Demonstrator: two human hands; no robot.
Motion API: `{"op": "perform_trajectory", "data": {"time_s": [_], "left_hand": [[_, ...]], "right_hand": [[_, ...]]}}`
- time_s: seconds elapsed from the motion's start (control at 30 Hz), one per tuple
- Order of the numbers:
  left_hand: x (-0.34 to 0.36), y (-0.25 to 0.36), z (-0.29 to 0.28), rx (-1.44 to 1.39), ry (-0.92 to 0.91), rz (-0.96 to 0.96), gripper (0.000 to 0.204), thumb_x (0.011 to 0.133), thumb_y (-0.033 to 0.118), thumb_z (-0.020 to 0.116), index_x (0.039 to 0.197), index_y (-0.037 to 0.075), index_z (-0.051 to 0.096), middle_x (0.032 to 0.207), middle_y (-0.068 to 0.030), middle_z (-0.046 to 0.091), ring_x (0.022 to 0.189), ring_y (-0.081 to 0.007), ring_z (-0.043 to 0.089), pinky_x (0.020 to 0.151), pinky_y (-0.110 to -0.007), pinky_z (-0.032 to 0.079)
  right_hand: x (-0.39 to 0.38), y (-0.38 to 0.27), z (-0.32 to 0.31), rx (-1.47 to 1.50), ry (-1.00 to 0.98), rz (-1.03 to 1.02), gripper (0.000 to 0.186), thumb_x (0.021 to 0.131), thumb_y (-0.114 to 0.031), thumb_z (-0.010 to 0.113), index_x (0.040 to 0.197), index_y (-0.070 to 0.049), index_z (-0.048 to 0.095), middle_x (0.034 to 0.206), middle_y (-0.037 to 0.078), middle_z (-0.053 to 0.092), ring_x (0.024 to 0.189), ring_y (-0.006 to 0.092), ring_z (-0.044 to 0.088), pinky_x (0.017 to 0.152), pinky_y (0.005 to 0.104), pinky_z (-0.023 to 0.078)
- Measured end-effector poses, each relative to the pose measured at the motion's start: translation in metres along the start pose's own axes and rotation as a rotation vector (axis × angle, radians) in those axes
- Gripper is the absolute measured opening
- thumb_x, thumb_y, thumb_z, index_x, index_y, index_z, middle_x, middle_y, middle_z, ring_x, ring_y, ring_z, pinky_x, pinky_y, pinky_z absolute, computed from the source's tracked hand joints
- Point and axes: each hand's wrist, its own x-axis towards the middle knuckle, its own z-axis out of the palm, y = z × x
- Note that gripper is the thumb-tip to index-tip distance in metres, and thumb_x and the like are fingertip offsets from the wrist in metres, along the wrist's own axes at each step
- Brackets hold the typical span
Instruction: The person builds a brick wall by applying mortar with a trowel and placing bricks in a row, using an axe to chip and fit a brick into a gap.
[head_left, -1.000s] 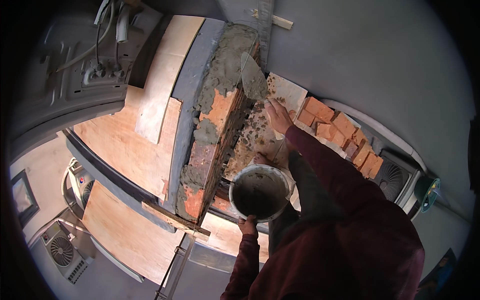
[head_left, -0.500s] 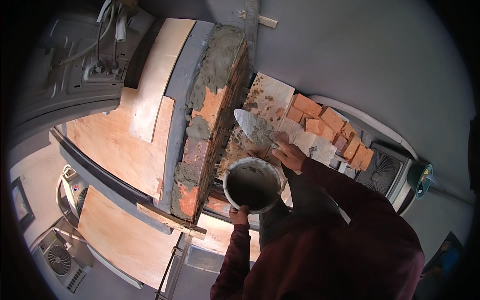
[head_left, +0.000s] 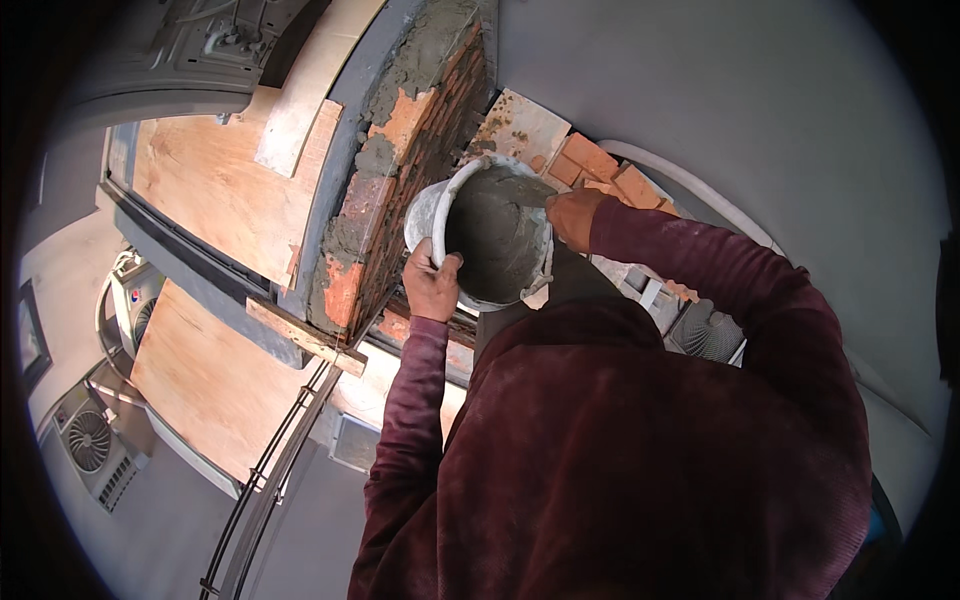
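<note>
A: Entry one, and its place?
B: Bucket (head_left: 424, 222): round, pale, rim crusted; tilted, mouth toward the right. In front of the person's torso, near the brick wall (head_left: 425, 140). Whether the leg (head_left: 575, 282) beneath bears it: cannot tell.
A: Contents?
B: Mortar (head_left: 485, 240): grey, wet-looking, spread over bottom and inner side. Depth not readable.
A: Grips?
B: Left grip (head_left: 432, 283): closed on the bucket's rim, left side. Right grip (head_left: 577, 217): closed, seemingly round the handle of the trowel (head_left: 533, 190); handle hidden, blade reaching inside the mouth.
A: Handling notes?
B: Bucket: probably heavy for its size, load pulling toward the low side; wall likely firm, not fragile. Smeared rim may be slippery; best held where the lip is thick, palm beneath if possible. Mortar: soft, sticky, dense. Trowel: light, stiff; handle only.
</note>
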Motion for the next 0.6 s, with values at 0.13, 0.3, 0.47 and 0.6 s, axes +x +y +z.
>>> {"op": "perform_trajectory", "data": {"time_s": [0.13,0.3,0.47,0.6], "left_hand": [[0.006,0.032,0.016,0.046,0.023,0.044,0.019,0.076,0.002,0.062,0.068,0.003,0.045,0.061,0.0027,0.04,0.058,-0.007,0.036,0.053,-0.025,0.032],[0.003,0.056,0.022,0.008,0.049,-0.029,0.027,0.081,0.003,0.065,0.066,0.006,0.043,0.062,0.0051,0.036,0.058,-0.0061,0.031,0.052,-0.025,0.027],[-0.012,0.029,0.014,0.002,0.102,-0.126,0.04,0.091,0.02,0.068,0.065,0.009,0.04,0.062,0.0077,0.033,0.058,-0.0055,0.028,0.051,-0.025,0.025],[-0.027,0.008,0.009,-0.203,0.189,-0.251,0.033,0.098,0.026,0.059,0.07,0.011,0.048,0.067,0.0098,0.037,0.063,-0.0023,0.029,0.056,-0.022,0.026]], "right_hand": [[-0.003,0.023,0.019,0.126,-0.069,-0.08,0.03,0.08,-0.018,0.062,0.101,0.003,0.065,0.095,0.022,0.067,0.085,0.0354,0.068,0.074,0.0435,0.055],[-0.003,0.022,0.057,0.397,0.037,-0.287,0.036,0.082,-0.025,0.063,0.103,0.005,0.061,0.092,0.023,0.065,0.08,0.0355,0.067,0.07,0.0427,0.055],[-0.012,0.024,0.042,0.78,-0.39,-0.237,0.038,0.082,-0.02,0.068,0.114,-0.001,0.059,0.056,0.003,0.053,0.044,0.0124,0.052,0.039,0.0287,0.043],[0.0,0.043,0.042,0.927,-0.499,-0.234,0.027,0.079,-0.013,0.067,0.103,-0.004,0.061,0.053,0.002,0.051,0.042,0.0095,0.051,0.039,0.0274,0.042]]}}
